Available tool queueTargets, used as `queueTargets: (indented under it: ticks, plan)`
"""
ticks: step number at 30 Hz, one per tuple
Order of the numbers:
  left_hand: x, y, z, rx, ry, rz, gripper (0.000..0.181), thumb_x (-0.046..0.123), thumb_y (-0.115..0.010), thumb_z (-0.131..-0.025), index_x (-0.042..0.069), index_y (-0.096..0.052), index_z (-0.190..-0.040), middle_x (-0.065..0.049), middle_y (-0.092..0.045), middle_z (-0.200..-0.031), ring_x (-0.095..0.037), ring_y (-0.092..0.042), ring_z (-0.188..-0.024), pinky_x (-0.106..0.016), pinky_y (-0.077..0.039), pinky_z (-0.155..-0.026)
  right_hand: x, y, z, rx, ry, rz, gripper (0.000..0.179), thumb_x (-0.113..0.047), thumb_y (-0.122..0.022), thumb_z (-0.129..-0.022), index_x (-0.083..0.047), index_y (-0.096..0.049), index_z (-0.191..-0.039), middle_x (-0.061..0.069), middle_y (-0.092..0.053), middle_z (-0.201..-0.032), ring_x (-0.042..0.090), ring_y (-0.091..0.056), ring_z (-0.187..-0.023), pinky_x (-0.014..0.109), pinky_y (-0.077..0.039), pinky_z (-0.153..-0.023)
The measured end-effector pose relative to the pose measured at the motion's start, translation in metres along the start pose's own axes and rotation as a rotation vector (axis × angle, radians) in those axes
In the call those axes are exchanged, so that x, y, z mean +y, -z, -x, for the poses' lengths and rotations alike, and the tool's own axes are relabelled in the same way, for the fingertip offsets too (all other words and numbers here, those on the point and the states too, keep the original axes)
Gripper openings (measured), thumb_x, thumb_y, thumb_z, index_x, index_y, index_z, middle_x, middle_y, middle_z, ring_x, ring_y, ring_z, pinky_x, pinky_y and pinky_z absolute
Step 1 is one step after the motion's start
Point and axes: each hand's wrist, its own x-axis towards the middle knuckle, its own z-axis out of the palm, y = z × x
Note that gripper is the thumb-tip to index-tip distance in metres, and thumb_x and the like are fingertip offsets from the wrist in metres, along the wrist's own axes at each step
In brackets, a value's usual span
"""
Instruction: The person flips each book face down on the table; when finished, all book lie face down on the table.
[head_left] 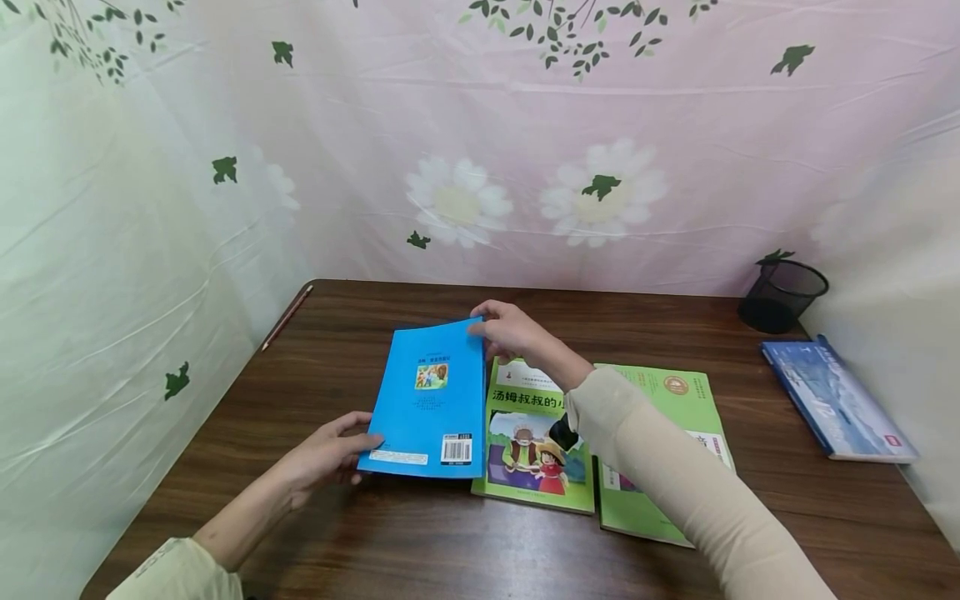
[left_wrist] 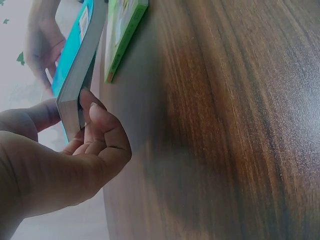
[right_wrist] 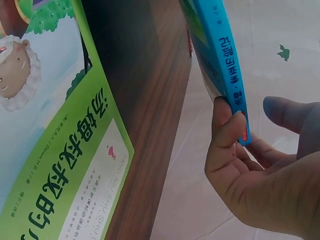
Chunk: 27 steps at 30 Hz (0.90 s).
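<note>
Raised off the tabletop, a blue book (head_left: 431, 400) faces back cover up, with a barcode and a small picture on it. My left hand (head_left: 326, 454) grips its lower left corner; in the left wrist view the fingers curl beneath the page block (left_wrist: 72, 107). At the upper right corner my right hand (head_left: 513, 333) holds the book by the spine (right_wrist: 232, 75) end, fingers bent under it. Just right of it lies a green book (head_left: 532, 492) with cartoon figures on its cover, partly hidden by my right arm.
Another green book (head_left: 686, 387) lies further right, partly behind my sleeve. A blue-and-white book (head_left: 843, 404) is by the right edge, near a black mesh pen holder (head_left: 783, 292). At the left edge lies a pencil (head_left: 287, 318). Printed cloth (head_left: 525, 108) hangs around the wooden table (head_left: 420, 542).
</note>
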Motion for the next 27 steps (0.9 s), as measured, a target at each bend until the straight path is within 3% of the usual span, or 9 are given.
queueTargets:
  ticks: [2, 9, 13, 27]
  plan:
    - [-0.0004, -0.0001, 0.0008, 0.0, 0.002, -0.004, 0.063, 0.033, -0.062, -0.099, 0.005, -0.035, -0.149, -0.005, -0.071, -0.087, -0.019, -0.06, -0.07, -0.032, -0.048, -0.067, 0.0003, -0.0005, 0.0001, -0.004, -0.009, 0.008, 0.041, -0.027, -0.057, -0.102, -0.015, -0.049, -0.14, 0.012, -0.059, -0.095, 0.022, -0.059, -0.067, 0.027, -0.047, -0.056]
    - [0.0002, 0.0009, 0.0022, 0.026, 0.01, -0.003, 0.063, 0.033, -0.063, -0.098, 0.006, -0.037, -0.148, -0.004, -0.072, -0.087, -0.018, -0.061, -0.07, -0.032, -0.048, -0.068, 0.0018, -0.0018, -0.0016, -0.006, -0.034, 0.025, 0.048, -0.031, -0.057, -0.101, -0.009, -0.048, -0.144, 0.012, -0.063, -0.1, 0.041, -0.065, -0.09, 0.027, -0.047, -0.056]
    - [-0.0007, 0.0021, 0.002, 0.025, 0.005, -0.003, 0.064, 0.034, -0.063, -0.098, 0.005, -0.037, -0.148, -0.005, -0.073, -0.09, -0.017, -0.063, -0.074, -0.03, -0.049, -0.068, 0.002, -0.0027, -0.0021, -0.019, -0.042, 0.033, 0.049, -0.032, -0.057, -0.101, -0.009, -0.047, -0.144, 0.012, -0.062, -0.101, 0.04, -0.064, -0.092, 0.028, -0.048, -0.057]
    - [-0.0067, 0.0046, -0.0036, 0.064, 0.003, -0.041, 0.065, 0.034, -0.063, -0.099, 0.001, -0.037, -0.149, -0.004, -0.072, -0.088, -0.018, -0.063, -0.074, -0.031, -0.05, -0.067, 0.01, -0.0065, -0.0068, -0.08, -0.046, 0.09, 0.051, -0.035, -0.056, -0.102, -0.013, -0.044, -0.146, 0.016, -0.059, -0.122, 0.042, -0.063, -0.108, 0.048, -0.056, -0.082]
